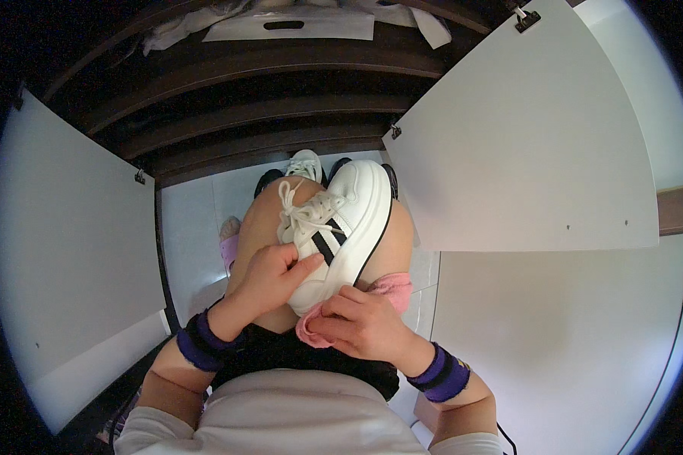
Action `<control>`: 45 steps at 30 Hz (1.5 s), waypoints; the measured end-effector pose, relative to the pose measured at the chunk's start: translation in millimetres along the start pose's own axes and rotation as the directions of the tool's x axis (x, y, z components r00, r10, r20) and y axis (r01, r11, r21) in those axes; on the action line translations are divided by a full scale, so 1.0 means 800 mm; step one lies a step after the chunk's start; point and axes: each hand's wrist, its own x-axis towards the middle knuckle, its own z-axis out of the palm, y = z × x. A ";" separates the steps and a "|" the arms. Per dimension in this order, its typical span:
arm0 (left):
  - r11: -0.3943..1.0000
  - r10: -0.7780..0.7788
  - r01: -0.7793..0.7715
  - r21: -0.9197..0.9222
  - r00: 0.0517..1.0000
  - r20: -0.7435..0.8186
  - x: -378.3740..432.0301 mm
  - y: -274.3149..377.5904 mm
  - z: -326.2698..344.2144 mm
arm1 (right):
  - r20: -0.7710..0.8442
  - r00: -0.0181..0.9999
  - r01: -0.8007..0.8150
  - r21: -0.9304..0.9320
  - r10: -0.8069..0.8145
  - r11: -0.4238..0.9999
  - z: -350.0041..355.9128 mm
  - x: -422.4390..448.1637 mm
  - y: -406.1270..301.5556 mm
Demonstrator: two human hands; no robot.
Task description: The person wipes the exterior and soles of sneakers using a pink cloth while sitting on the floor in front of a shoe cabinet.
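A white lace-up sneaker [362,207] with black side stripes lies on its side across my bent knees, its toe pointing away from me. My left hand [276,273] grips the shoe near the ankle opening, thumb on the upper below the stripes. Cream laces [304,213] are tied in a bow above that hand. In my right hand [361,324] is a pink cloth [317,329], pressed around the fingers at the heel end of the sole. More pink cloth [395,289] shows beyond that hand, over my thigh.
Another white sneaker [305,166] stands on the tiled floor [188,213] beyond my knees, among black footwear [268,181]. Dark cabinet shelves [262,111] rise ahead, with white packaging [296,27] on an upper one. White cabinet doors [523,153] stand swung out on both sides.
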 end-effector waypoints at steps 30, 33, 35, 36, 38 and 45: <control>0.988 0.036 -0.035 -0.148 0.999 0.004 -0.004 -0.010 0.007 | -0.616 0.693 -0.381 0.126 0.373 0.916 -0.048 0.041 0.098; 0.991 0.016 -0.011 -0.135 0.999 0.031 -0.004 -0.007 0.004 | -0.486 0.817 -0.340 0.026 0.309 0.940 -0.023 0.020 0.058; 0.992 0.010 -0.004 -0.125 0.999 0.046 -0.004 -0.010 0.005 | -0.464 0.832 -0.306 0.074 0.304 0.949 -0.010 0.007 0.041; 0.993 0.010 -0.004 -0.116 0.999 0.050 -0.005 -0.015 0.005 | -0.456 0.839 -0.286 0.098 0.299 0.953 -0.007 0.006 0.038; 0.985 0.017 -0.008 -0.171 0.999 0.049 -0.003 -0.021 0.005 | -0.514 0.798 -0.326 0.070 0.314 0.943 -0.016 0.012 0.046; 0.965 0.038 -0.034 -0.261 0.999 0.011 -0.001 -0.026 0.012 | -0.665 0.631 -0.431 0.129 0.400 0.893 -0.059 0.067 0.111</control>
